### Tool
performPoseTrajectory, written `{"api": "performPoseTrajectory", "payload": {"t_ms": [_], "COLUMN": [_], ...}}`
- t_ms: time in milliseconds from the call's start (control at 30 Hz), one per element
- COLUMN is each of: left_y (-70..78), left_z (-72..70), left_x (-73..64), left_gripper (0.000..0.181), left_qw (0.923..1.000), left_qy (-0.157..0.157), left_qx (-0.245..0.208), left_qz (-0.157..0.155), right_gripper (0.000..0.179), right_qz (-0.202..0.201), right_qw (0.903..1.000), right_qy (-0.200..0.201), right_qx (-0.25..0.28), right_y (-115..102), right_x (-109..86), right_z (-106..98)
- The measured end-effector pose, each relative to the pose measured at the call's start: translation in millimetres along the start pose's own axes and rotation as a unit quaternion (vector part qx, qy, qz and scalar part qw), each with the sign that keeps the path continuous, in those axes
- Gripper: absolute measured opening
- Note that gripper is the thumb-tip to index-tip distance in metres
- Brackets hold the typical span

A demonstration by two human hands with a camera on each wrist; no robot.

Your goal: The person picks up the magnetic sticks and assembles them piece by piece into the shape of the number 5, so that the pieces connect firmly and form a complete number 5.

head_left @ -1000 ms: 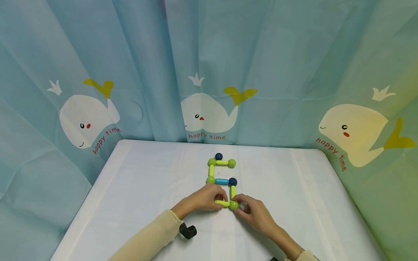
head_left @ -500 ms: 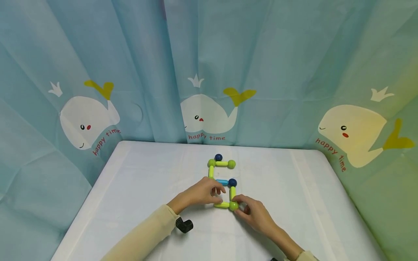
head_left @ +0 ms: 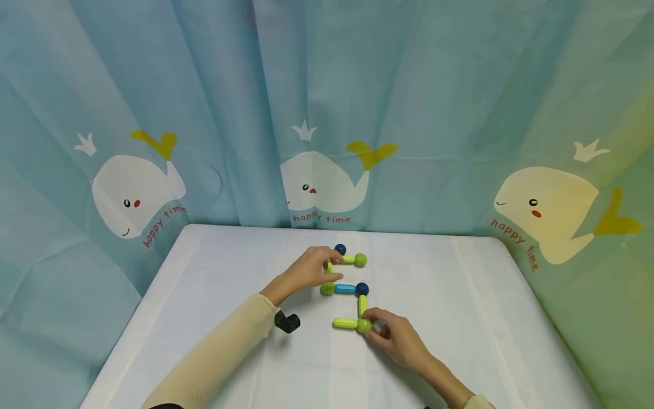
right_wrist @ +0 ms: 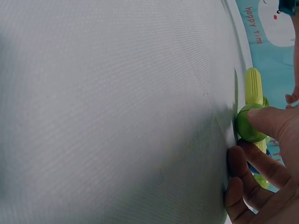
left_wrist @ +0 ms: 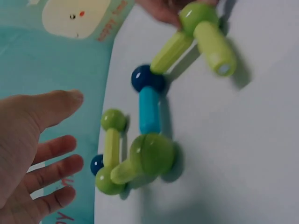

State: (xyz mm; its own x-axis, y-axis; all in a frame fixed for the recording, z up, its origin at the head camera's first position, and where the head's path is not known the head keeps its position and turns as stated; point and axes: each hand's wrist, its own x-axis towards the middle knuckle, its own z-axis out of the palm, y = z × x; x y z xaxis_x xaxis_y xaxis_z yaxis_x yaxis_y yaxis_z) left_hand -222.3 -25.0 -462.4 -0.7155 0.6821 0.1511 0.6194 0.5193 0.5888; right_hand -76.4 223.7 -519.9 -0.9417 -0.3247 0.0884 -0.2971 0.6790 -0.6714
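Observation:
A flat figure of magnetic rods and balls lies on the table. My right hand (head_left: 401,339) pinches its nearest green ball (head_left: 364,325) between thumb and fingers; the thumb on that ball shows in the right wrist view. A yellow-green rod (head_left: 346,323) reaches left from that ball, its far end bare. Another rod (head_left: 362,305) runs up to a dark blue ball (head_left: 361,289), then a light blue rod (head_left: 344,288) leads to a green ball (head_left: 327,289). My left hand (head_left: 309,268), fingers apart and holding nothing, hovers over the figure's upper left, partly hiding it.
A second dark blue ball (head_left: 340,249) sits at the figure's far end, near a green end ball (head_left: 360,259). Behind the white table (head_left: 434,278) hangs a blue curtain (head_left: 439,113) with printed whales. A black wrist device (head_left: 287,322) is under the left forearm.
My left hand has left the bare-ended rod and moved away from me to the figure's far part, fingers spreading. The right hand keeps its pinch on the green ball.

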Motion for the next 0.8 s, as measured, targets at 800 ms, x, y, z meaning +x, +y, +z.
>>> {"api": "performPoseTrajectory", "payload": {"t_ms": [800], "left_y": [-37.0], "left_z": [18.0], "left_x": [64.9], "left_gripper": [0.039], "left_qw": [0.9897], "left_qy": [0.038], "left_qx": [0.027], "left_qz": [-0.135], "right_gripper": [0.033], "right_qz": [0.019], "right_qw": [0.9998], "right_qy": [-0.005], "right_qx": [-0.005], "right_y": [-4], "right_x": [-1.8], "right_z": [-1]}}
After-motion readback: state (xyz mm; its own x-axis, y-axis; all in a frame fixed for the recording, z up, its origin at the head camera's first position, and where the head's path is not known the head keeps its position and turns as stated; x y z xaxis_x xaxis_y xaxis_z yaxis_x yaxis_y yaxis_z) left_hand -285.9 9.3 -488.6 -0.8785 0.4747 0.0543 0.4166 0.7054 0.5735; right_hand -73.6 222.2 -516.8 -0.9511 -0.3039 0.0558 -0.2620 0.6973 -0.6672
